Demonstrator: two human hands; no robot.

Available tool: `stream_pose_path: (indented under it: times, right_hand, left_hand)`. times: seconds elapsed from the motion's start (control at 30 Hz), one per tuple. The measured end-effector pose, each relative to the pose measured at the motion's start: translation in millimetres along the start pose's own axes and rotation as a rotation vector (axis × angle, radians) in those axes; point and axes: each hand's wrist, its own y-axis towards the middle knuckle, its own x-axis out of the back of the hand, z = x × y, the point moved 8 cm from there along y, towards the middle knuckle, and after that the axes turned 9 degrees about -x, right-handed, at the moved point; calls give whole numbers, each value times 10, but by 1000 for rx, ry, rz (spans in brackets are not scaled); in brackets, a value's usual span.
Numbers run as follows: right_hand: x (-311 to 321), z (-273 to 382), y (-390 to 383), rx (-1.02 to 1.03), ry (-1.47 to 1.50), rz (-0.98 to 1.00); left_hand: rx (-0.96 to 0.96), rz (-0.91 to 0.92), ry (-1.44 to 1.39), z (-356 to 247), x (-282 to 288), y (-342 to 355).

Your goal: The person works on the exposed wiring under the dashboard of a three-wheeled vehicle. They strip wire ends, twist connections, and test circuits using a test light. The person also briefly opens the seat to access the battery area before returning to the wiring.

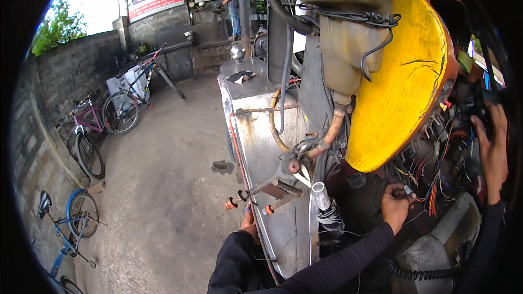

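In my left hand (pixel 396 208), closed in a pinch, is a small grey wire connector (pixel 407 189), beside a bundle of colored wires (pixel 434 193). Its dark-sleeved forearm crosses the lower part of the view. My right hand (pixel 493 149) curls at the far right, thumb and fingers around something dark in the shadow that I cannot make out. More loose wires (pixel 456 136) hang between the hands, under a cracked yellow panel (pixel 400 76). A third hand (pixel 249 223), with a loose black sleeve and apparently another person's, rests at the edge of a metal panel (pixel 291 239).
Metal rods with orange ends (pixel 268 210) stick out over the panel, near a coil of thin wire (pixel 330 219). A cloudy plastic tank (pixel 348 43) hangs above. A black coiled cord (pixel 419 273) lies low right. Bicycles (pixel 121 110) line the left wall; a person (pixel 233 8) stands far back.
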Motion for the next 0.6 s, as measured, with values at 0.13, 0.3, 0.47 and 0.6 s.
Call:
stream_pose_path:
  times: [0.13, 0.3, 0.47, 0.6]
  right_hand:
    - [-210, -646, 105, -103, 72, -33]
    - [-212, -620, 33, -77, -103, 74]
    - [-213, -693, 74, -203, 56, 96]
    - [-118, -502, 75, -71, -4, 23]
  left_hand:
    - [-9, 6, -2, 31, -12, 13]
    - [13, 18, -25, 82, -32, 12]
    - [0, 7, -19, 81, -10, 38]
    - [1, 8, -22, 55, -35, 11]
